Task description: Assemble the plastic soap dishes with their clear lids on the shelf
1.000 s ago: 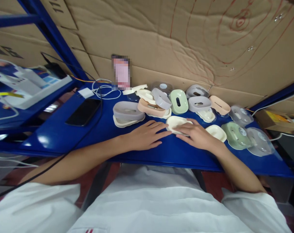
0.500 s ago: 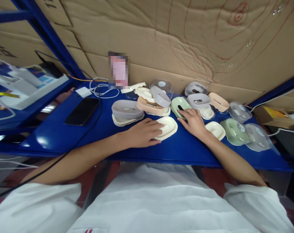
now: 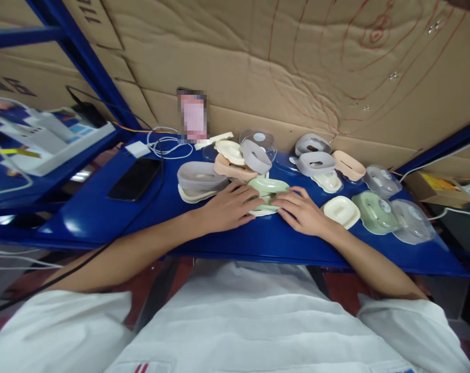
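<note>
Green shell (image 3: 269,185), one, held between both hands near the front of the blue table (image 3: 238,245); half a second ago it stood further back under the right hand alone, and now it sits over a cream tray (image 3: 264,212), only a pale edge of which shows beneath. Left hand (image 3: 235,204): fingers closed around the shell's left end. Right hand (image 3: 300,210): fingers closed around its right end. Meaning for the work: shell and tray, apart a moment earlier, appear now to be handled as a pair; whether they are seated together cannot be told. Counted: green shells, two, the second at the right under a clear cover (image 3: 411,220); grey shells (image 3: 202,176), four; peach-coloured shells (image 3: 348,165), two; loose cream tray beside the right wrist (image 3: 341,211), one, others being stacked and partly hidden, total uncertain. Clear covers, several, overlapping, exact number not legible. Black phone (image 3: 134,180), one, lying flat; propped device with blurred screen (image 3: 193,116), one; white charger (image 3: 138,149), one.
</note>
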Demonstrator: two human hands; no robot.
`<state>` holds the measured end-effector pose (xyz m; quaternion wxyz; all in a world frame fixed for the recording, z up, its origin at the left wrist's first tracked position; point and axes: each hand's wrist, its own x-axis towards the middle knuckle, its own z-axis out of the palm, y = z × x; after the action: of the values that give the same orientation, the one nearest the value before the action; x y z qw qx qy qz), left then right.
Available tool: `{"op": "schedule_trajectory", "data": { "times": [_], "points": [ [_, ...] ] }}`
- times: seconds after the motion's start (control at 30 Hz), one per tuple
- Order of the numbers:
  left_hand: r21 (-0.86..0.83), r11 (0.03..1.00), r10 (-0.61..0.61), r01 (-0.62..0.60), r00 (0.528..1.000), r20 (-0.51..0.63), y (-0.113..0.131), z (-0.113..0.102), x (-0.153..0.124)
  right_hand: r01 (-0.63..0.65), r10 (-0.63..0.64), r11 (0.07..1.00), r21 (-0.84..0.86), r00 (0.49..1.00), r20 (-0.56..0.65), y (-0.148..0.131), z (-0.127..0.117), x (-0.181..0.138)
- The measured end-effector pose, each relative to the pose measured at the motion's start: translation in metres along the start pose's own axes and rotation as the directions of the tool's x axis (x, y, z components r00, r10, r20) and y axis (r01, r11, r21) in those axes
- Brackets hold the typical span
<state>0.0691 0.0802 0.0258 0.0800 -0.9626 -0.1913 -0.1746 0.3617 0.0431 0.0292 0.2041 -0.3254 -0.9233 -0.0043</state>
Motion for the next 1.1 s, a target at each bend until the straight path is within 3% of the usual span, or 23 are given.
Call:
{"op": "schedule_trajectory", "data": {
  "times": [0.23,0.43,0.73,0.83,0.9,0.93,1.0,1.1],
  "points": [
    [0.084,0.995,0.046,-0.044,0.999,-0.018,0.001,-0.004,0.001,0.045,-0.045,0.999,0.003,0.999,0.01,0.004,0.005,-0.001],
    [0.035,0.998,0.043,-0.044,0.998,0.045,0.002,0.001,0.0,0.046,-0.047,0.999,0.017,0.998,0.042,0.002,0.009,0.002],
    [0.014,1.0,0.005,-0.006,0.999,0.051,0.002,0.007,0.001,0.04,-0.045,0.998,0.055,0.995,0.085,0.009,0.004,0.002],
    [0.016,1.0,0.014,-0.015,0.998,0.058,0.002,0.008,0.0,-0.067,0.065,0.995,0.068,0.997,0.036,0.023,-0.011,0.021],
    [0.024,0.999,0.02,-0.021,0.998,0.057,0.003,0.008,0.0,-0.278,0.279,0.96,0.017,0.959,-0.049,0.042,-0.021,0.046],
    [0.028,0.999,0.021,-0.023,0.998,0.058,0.003,0.007,0.0,-0.402,0.399,0.915,-0.026,0.914,-0.079,0.054,-0.024,0.061],
    [0.032,0.999,0.019,-0.021,0.998,0.063,0.002,0.006,-0.001,-0.589,0.59,0.796,-0.142,0.806,-0.036,0.078,-0.026,0.094],
    [0.031,0.999,0.025,-0.027,0.997,0.067,0.002,0.005,-0.001,-0.703,0.755,0.636,-0.318,0.652,0.069,0.105,-0.018,0.134]
  ]
}}
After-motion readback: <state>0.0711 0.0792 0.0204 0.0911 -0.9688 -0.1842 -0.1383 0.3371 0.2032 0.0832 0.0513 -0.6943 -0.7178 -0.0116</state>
